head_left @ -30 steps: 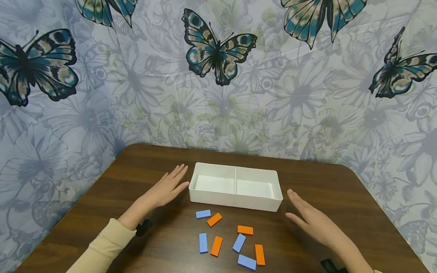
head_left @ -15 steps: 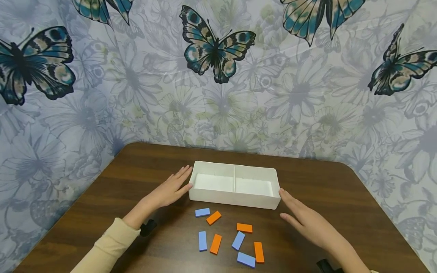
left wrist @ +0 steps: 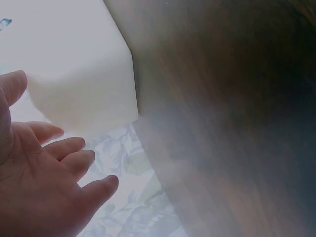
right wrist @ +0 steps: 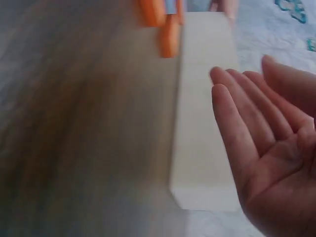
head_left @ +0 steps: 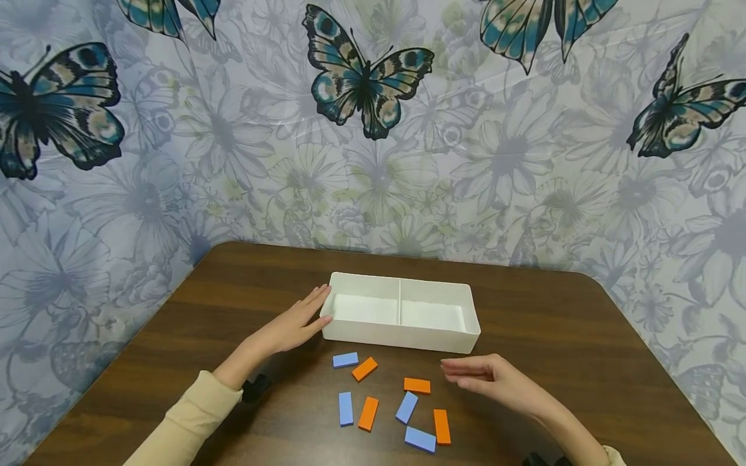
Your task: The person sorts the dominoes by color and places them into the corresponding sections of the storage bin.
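Observation:
A white two-compartment box (head_left: 402, 335) stands on the table, and I see nothing in its compartments. At its left end is my left hand (head_left: 291, 329), fingers extended, the fingertips and thumb at the box wall. In the left wrist view that hand (left wrist: 44, 173) has its fingers slightly bent beside the box (left wrist: 89, 94). My right hand (head_left: 504, 383) hovers in front of the box's right corner, holding nothing, palm turned inward. Nearest to it lies an orange block (head_left: 417, 386). The right wrist view shows its fingers (right wrist: 237, 123) straight.
Several blue and orange blocks lie in front of the box, among them a blue block (head_left: 346, 409), an orange block (head_left: 368, 414) and a blue block (head_left: 420, 439) nearer me. A butterfly-patterned cloth (head_left: 384, 188) hangs behind the wooden table (head_left: 262, 265).
My right hand has come to the box's right end, then left it, moving left and nearer me. The left hand has shifted right to the box's left end. The blocks look unmoved.

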`<control>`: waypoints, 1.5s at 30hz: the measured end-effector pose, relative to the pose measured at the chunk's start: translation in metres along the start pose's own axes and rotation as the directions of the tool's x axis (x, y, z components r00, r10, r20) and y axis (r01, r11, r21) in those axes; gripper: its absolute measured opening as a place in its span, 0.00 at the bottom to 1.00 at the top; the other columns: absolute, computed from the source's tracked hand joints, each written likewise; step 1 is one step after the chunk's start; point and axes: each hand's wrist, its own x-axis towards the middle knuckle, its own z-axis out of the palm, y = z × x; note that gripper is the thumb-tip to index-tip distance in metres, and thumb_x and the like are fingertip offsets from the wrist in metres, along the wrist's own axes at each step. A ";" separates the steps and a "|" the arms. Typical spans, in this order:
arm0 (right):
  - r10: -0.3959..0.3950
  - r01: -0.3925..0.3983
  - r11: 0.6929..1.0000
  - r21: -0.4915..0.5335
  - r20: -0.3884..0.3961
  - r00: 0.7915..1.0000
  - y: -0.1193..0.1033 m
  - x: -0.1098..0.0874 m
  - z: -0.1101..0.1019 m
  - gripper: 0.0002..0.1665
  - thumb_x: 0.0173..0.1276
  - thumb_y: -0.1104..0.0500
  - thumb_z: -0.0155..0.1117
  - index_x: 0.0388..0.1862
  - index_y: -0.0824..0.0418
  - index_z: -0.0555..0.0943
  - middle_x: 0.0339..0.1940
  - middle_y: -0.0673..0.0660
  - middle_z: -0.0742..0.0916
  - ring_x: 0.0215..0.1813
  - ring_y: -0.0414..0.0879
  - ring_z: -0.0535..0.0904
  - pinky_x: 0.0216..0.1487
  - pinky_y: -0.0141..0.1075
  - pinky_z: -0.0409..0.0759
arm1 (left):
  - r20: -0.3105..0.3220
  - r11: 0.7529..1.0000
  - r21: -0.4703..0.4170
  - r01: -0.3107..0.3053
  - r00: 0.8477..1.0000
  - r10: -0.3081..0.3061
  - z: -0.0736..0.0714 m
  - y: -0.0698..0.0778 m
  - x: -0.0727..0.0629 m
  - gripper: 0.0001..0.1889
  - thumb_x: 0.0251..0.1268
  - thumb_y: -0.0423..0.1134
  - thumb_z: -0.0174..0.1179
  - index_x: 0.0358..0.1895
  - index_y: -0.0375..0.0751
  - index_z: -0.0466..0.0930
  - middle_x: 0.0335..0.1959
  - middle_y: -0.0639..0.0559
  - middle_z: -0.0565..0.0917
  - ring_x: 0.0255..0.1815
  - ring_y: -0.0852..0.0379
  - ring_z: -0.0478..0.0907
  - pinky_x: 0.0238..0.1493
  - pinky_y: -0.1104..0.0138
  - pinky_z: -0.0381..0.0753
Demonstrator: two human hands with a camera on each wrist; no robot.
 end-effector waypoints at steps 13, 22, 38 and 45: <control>0.046 -0.051 0.997 0.062 0.077 0.996 0.022 0.007 0.019 0.24 0.60 0.66 0.67 0.54 0.77 0.76 0.48 0.66 0.83 0.43 0.47 0.81 0.39 0.32 0.79 | 0.005 0.999 -0.041 0.000 1.000 0.000 0.002 -0.003 0.000 0.38 0.73 0.56 0.43 0.74 0.37 0.41 0.74 0.42 0.45 0.72 0.42 0.42 0.66 0.46 0.47; 0.017 -0.015 1.000 -0.022 0.110 0.994 0.019 0.003 0.032 0.29 0.56 0.61 0.72 0.57 0.70 0.76 0.53 0.59 0.82 0.53 0.45 0.78 0.49 0.35 0.76 | 0.007 0.999 -0.054 0.003 1.000 -0.003 0.002 -0.004 0.000 0.38 0.73 0.55 0.44 0.75 0.38 0.41 0.74 0.41 0.46 0.72 0.42 0.42 0.66 0.47 0.47; -0.028 0.109 0.907 -0.408 0.200 0.979 0.011 -0.001 0.042 0.32 0.58 0.52 0.70 0.61 0.60 0.75 0.57 0.49 0.80 0.56 0.40 0.75 0.49 0.34 0.76 | 0.006 0.997 -0.072 0.013 1.000 -0.013 0.003 -0.008 -0.001 0.38 0.72 0.56 0.44 0.75 0.40 0.41 0.74 0.41 0.46 0.72 0.41 0.41 0.65 0.46 0.47; 0.065 0.020 0.872 -0.490 0.157 0.985 0.001 -0.005 0.045 0.32 0.58 0.52 0.70 0.63 0.56 0.75 0.57 0.48 0.79 0.56 0.40 0.74 0.48 0.35 0.76 | 0.012 0.996 -0.083 0.011 1.000 -0.010 0.003 -0.006 -0.002 0.38 0.73 0.55 0.44 0.75 0.40 0.40 0.74 0.41 0.45 0.72 0.41 0.41 0.65 0.46 0.47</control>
